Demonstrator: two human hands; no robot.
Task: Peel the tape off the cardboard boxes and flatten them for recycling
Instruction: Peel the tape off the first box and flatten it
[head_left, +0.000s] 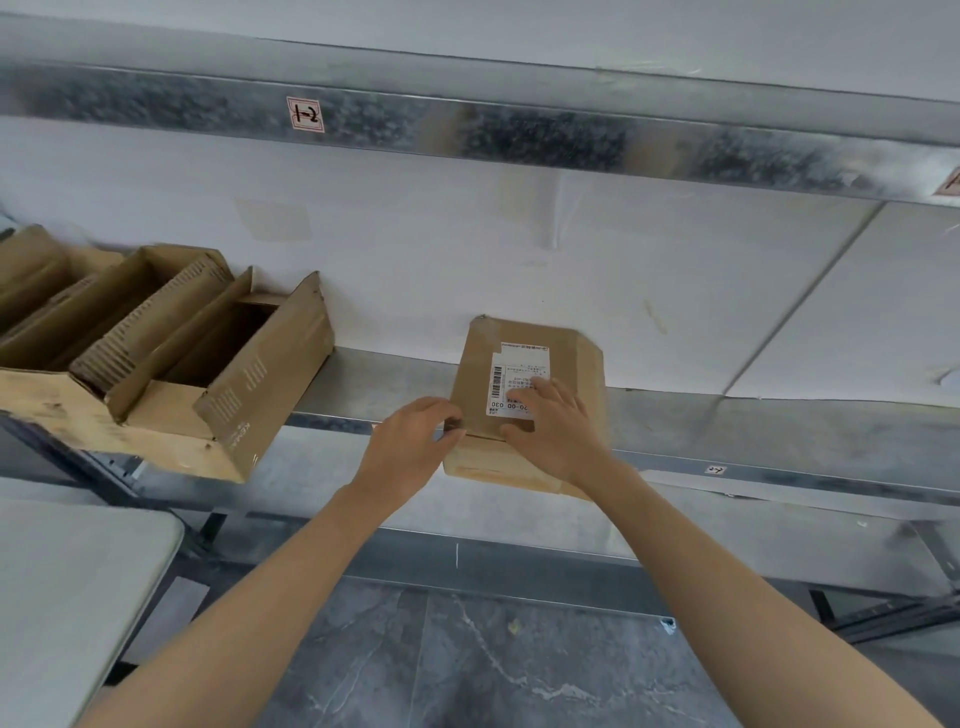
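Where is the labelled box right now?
Head view, centre-right: the box sits at the front edge of the shelf, right of the open boxes, right hand flat on top, left hand gripping its near-left corner.

Tag (305, 114) on shelf beam (519, 136): "1-2". Label (511, 375) on cardboard box (474, 382): "030", "20-00".

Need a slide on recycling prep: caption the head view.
On a metal shelf, the right hand presses a labelled cardboard box while the left hand pinches its front edge.

Taped, labelled cardboard box (478, 374) sits on shelf (374, 384); opened boxes (270, 364) left.
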